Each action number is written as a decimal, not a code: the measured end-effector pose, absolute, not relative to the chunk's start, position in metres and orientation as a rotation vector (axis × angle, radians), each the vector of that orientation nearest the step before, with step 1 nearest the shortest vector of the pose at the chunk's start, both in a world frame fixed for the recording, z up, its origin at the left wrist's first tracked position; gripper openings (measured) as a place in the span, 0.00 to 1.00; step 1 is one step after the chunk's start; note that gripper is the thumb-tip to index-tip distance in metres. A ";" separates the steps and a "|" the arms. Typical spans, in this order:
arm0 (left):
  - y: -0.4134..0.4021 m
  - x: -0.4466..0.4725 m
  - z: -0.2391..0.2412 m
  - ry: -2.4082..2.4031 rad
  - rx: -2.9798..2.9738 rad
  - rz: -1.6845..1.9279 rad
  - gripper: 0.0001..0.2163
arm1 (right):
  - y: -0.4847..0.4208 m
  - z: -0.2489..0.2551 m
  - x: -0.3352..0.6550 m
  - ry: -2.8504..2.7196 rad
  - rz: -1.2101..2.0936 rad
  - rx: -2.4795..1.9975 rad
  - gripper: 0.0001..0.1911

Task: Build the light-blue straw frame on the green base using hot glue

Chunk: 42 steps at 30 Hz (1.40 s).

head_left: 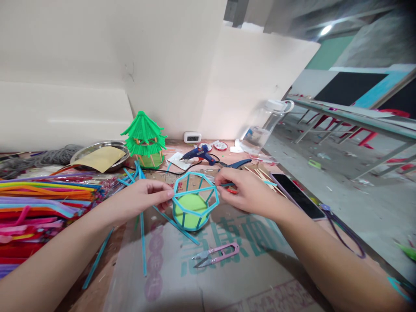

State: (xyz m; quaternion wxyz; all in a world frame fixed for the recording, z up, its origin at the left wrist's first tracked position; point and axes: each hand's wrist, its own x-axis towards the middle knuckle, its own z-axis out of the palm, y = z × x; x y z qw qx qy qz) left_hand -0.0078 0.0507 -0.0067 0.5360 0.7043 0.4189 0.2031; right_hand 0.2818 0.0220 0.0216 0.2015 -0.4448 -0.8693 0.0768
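White wall (97,65); grey floor (373,208) (littered)

Both arms are bare from the bottom corners of the frame up to the fingertips. The left forearm (65,255) fills the lower left, looking broad at the edge and narrowing toward the wrist. The left hand (143,197), just left of centre, shows its back and smooth knuckles. The right forearm (325,260) comes in from the lower right, also uncovered, with a shaded underside. The right hand (250,193), just right of centre, shows its back, faint knuckle ridges and slim fingers. The nails are too small to make out.
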 end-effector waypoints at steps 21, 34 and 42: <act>-0.020 0.045 0.049 1.119 2.646 1.110 0.14 | -0.019 0.063 0.248 -2.287 -0.437 -0.944 0.04; -0.044 0.056 0.070 1.010 2.270 1.220 0.13 | -0.037 0.074 0.241 -2.121 -0.606 -0.935 0.04; -0.042 0.067 0.049 0.872 1.971 1.165 0.20 | -0.029 0.058 0.247 -2.028 -0.845 -0.990 0.08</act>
